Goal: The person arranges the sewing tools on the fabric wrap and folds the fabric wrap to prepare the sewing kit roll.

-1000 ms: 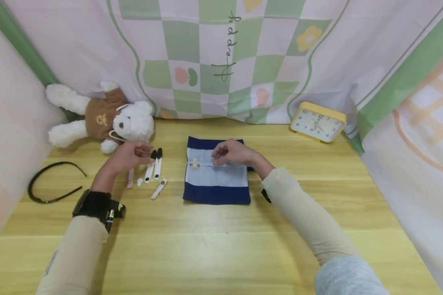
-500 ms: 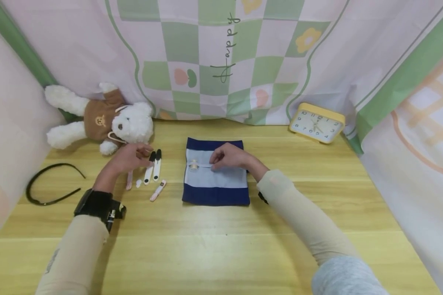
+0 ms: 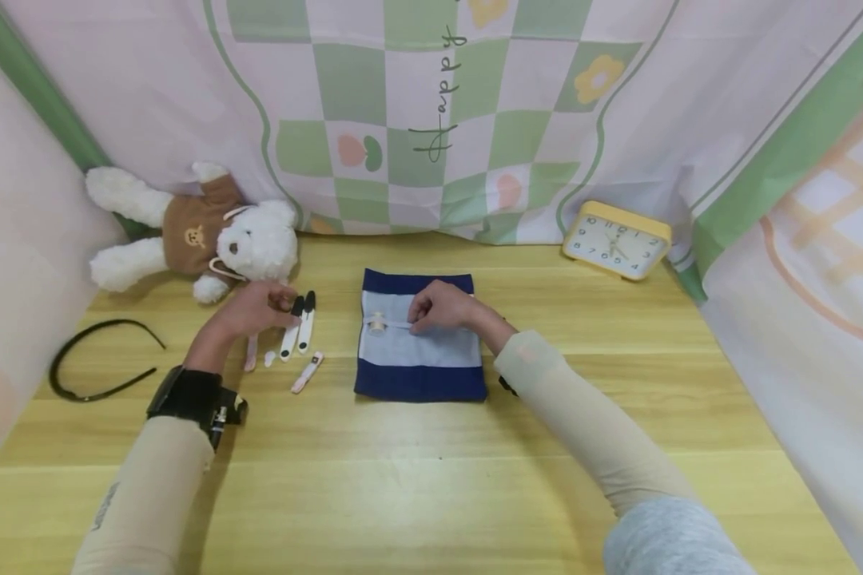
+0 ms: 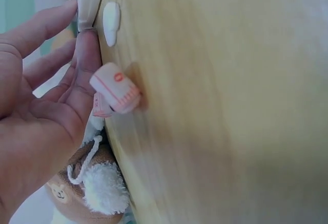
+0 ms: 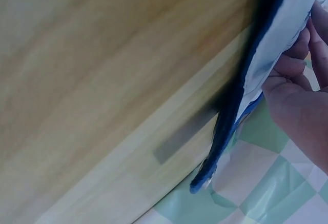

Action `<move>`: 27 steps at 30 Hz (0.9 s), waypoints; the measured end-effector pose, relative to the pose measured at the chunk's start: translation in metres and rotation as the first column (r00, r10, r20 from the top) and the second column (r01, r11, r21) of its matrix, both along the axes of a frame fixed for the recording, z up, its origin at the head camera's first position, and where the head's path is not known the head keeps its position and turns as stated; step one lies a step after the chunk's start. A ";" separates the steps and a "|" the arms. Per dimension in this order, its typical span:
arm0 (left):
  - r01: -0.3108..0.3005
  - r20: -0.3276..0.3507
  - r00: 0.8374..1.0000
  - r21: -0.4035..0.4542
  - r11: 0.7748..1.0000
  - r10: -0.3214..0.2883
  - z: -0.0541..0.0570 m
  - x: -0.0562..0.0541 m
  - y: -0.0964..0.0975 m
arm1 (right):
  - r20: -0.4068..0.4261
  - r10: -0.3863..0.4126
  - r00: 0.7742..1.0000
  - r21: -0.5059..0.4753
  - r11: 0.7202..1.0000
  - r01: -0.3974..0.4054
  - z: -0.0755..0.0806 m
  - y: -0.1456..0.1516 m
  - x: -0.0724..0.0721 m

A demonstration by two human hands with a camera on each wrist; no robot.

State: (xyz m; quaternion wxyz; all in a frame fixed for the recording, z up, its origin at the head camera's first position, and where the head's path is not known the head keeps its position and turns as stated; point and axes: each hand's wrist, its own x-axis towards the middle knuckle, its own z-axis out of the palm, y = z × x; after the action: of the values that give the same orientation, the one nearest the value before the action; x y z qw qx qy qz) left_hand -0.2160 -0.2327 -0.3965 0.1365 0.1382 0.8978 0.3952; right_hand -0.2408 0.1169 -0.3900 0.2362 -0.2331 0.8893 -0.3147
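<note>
In the head view, the left hand (image 3: pixel 255 309) is at two white sticks with black tips, its thumb and a finger at the nearer white stick (image 3: pixel 288 339). The left wrist view shows the thumb and a fingertip touching the end of a white piece (image 4: pixel 89 1). On the table lies a grey cloth organiser (image 3: pixel 431 351) with navy bands. A pale strap (image 3: pixel 397 323) crosses it, running over a small thread spool (image 3: pixel 377 323). The right hand (image 3: pixel 442 307) pinches the strap near the middle of the cloth. In the right wrist view, its fingertips are partly out of frame.
Near the left hand lie a pink strip (image 3: pixel 307 372), another pink strip (image 3: pixel 251 353) and a small white piece (image 3: pixel 269 358). A black headband (image 3: pixel 61 359) is at far left. A plush bear (image 3: pixel 194 231) and a yellow clock (image 3: pixel 617 241) stand at the back.
The right hand has come down slightly and left onto the strap over the last second. The left hand has stayed almost still at the white sticks.
</note>
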 end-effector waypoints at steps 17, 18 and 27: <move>0.008 0.045 0.999 -0.060 0.998 -0.005 0.007 -0.002 0.007 | -0.001 0.021 1.000 -0.015 1.000 -0.021 -0.001 0.001 0.000; 0.004 0.048 0.999 -0.067 0.998 -0.001 0.007 -0.002 0.008 | -0.002 0.021 1.000 -0.014 1.000 -0.021 0.000 0.002 0.000; -0.014 0.059 0.998 -0.093 0.996 0.019 0.011 -0.002 0.014 | 0.010 0.022 1.000 -0.032 0.999 -0.022 0.002 0.003 0.001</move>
State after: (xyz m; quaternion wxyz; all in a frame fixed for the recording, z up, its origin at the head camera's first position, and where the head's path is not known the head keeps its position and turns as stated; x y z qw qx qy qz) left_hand -0.2177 -0.2188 -0.3855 0.1662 0.1124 0.9118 0.3583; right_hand -0.2394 0.1197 -0.3878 0.2405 -0.2450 0.8803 -0.3275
